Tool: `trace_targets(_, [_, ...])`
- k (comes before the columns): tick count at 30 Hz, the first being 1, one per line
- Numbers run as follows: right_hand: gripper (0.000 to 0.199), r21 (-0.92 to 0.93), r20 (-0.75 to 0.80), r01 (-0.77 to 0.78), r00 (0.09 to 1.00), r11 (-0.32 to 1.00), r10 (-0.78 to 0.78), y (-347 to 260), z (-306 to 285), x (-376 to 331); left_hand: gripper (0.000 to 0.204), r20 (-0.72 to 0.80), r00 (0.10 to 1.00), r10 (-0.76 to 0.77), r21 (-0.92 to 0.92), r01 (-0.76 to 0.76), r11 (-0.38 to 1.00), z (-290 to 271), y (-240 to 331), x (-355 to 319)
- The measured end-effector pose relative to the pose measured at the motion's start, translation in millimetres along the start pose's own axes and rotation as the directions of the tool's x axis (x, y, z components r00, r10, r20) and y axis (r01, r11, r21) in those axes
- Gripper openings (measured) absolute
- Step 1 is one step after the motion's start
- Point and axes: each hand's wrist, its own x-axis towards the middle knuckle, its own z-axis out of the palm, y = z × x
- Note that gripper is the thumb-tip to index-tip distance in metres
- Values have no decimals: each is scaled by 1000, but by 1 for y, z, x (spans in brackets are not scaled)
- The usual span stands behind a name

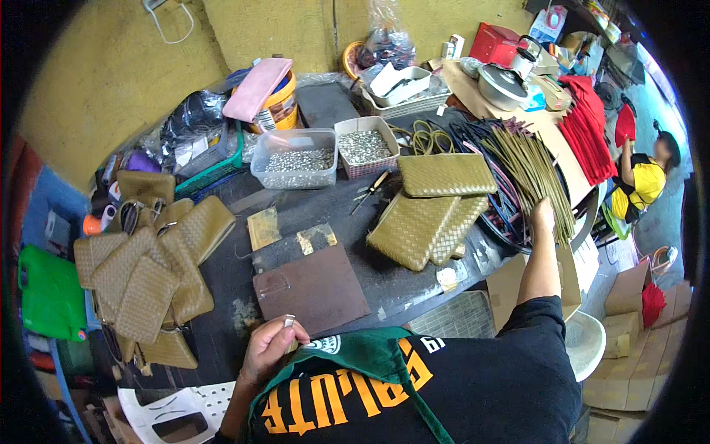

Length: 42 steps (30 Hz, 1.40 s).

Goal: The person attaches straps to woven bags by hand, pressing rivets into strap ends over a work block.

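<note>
- Yellow wall (274,29) backs the dark worktop (222,325); a clear tub (296,180) and a woven-sided basket (370,168) hold small metal pieces toward its far edge, presumably so they stay contained.
- Olive strips (529,159) lie bundled lengthwise at the right end, probably to keep them untangled and within reach.
- Woven pouches sit in a left-end heap (148,300) and a right-of-centre stack (414,229), leaving the brown board (314,292) uncovered by the near edge.
- Hands are well apart: the left hand (274,349), bent close to the body, pinches a small silver piece (289,320).
- Right arm reaches outward; its hand (543,214) touches the strips, grip unclear.
</note>
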Motion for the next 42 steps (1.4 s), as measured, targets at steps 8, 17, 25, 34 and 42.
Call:
trace_targets(8, [10,904,378,-369,926,-217,-2,7,-46,17,24,-37,991,-130,-201,120,972,5,8,-6])
trace_targets(17, [10,735,335,-661,544,-148,-769,-208,-128,-253,34,-5,999,-35,-229,33,973,16,6,22])
trace_targets(25, [9,788,298,-616,365,11,-882,-237,-104,-294,24,-117,992,-43,-309,5,951,17,8,11])
trace_targets(34, [11,733,262,-678,344,-46,-902,-243,-94,-295,15,-262,961,-87,-236,24,971,21,5,10])
trace_targets(42, [14,735,238,-667,421,-121,-876,-257,-98,-272,11,-295,955,-34,-145,-9,989,18,0,5])
